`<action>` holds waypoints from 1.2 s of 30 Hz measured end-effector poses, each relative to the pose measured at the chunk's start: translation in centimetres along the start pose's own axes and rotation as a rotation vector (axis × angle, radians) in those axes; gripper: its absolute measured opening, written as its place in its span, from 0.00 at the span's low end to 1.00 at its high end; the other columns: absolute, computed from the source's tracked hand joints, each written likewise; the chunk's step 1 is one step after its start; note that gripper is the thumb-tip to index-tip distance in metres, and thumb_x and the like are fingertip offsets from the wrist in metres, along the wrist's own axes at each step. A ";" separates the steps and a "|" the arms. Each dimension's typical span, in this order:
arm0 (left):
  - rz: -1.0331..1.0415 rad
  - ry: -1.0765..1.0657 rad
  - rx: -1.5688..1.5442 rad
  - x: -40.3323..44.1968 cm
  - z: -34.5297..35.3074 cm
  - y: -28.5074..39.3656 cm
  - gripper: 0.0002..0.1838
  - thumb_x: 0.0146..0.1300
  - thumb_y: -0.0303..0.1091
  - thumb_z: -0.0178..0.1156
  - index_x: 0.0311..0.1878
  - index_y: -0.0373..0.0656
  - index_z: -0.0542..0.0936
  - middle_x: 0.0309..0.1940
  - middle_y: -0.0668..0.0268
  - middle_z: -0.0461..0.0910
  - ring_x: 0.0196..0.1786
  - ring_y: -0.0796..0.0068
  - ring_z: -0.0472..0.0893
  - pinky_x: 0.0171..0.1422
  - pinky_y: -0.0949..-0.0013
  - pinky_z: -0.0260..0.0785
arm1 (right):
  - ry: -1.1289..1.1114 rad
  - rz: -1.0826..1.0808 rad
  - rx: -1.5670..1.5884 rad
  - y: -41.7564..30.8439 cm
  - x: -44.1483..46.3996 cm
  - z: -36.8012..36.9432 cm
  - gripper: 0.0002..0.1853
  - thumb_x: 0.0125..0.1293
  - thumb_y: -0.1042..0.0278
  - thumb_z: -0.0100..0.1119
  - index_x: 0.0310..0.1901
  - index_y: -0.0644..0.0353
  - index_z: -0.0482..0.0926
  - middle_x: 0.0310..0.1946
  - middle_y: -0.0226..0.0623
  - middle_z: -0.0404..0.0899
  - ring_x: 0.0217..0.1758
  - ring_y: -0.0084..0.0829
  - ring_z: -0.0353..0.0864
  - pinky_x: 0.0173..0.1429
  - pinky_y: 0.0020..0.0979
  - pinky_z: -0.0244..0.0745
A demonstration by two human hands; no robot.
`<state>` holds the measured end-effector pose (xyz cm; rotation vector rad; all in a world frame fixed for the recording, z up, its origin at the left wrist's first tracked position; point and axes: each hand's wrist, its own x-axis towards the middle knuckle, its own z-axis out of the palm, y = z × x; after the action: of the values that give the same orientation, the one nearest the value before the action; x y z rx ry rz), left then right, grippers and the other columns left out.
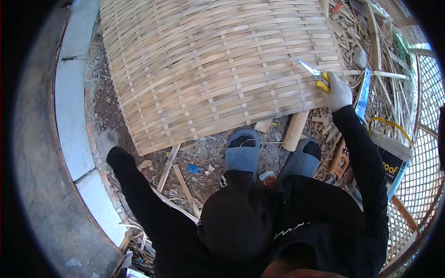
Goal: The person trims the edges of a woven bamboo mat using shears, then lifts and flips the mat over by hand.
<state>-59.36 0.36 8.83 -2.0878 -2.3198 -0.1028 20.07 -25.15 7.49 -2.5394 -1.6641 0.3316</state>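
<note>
My right hand, in a pale work glove, is closed around the yellow handles of a pair of shears. Their blades point up and left over the right edge of a woven bamboo mat, standing slightly apart from each other. My left hand, also gloved, is beyond the mat's lower left corner, close to a strip of white slabs. Its fingers are blurred, and I cannot make out anything in it. The mat spreads out in front of my feet and runs out of view at the top.
A handsaw with a blue blade and orange handle lies right of my right arm, near a bucket. White slabs line the left. Bamboo pieces and wood scraps litter the ground around my sandals. Lattice stands at right.
</note>
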 end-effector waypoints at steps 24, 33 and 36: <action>0.526 -0.069 -0.343 -4.8 8.3 35.2 0.17 0.71 0.45 0.63 0.56 0.47 0.84 0.48 0.54 0.86 0.55 0.49 0.84 0.62 0.46 0.76 | -0.110 -0.089 0.135 -4.7 0.0 2.4 0.22 0.67 0.54 0.68 0.56 0.56 0.76 0.41 0.52 0.87 0.47 0.56 0.88 0.49 0.55 0.81; 0.484 0.049 -0.315 -5.2 9.9 35.9 0.08 0.75 0.38 0.60 0.47 0.46 0.84 0.42 0.56 0.86 0.50 0.49 0.84 0.55 0.48 0.77 | -0.138 -0.358 0.120 -12.2 4.3 2.4 0.24 0.66 0.56 0.70 0.59 0.56 0.75 0.44 0.47 0.87 0.48 0.52 0.89 0.51 0.51 0.83; 0.434 0.116 -0.464 -5.3 11.2 35.9 0.08 0.74 0.38 0.61 0.43 0.46 0.85 0.40 0.55 0.86 0.48 0.48 0.84 0.54 0.47 0.76 | -0.197 -0.377 0.069 -16.2 6.2 2.9 0.23 0.67 0.58 0.69 0.59 0.57 0.75 0.47 0.47 0.87 0.51 0.49 0.89 0.53 0.49 0.84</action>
<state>-22.80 -0.47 -1.36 -2.6515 -1.8523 -0.7913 7.27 -13.02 6.97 -2.1393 -2.1093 0.6064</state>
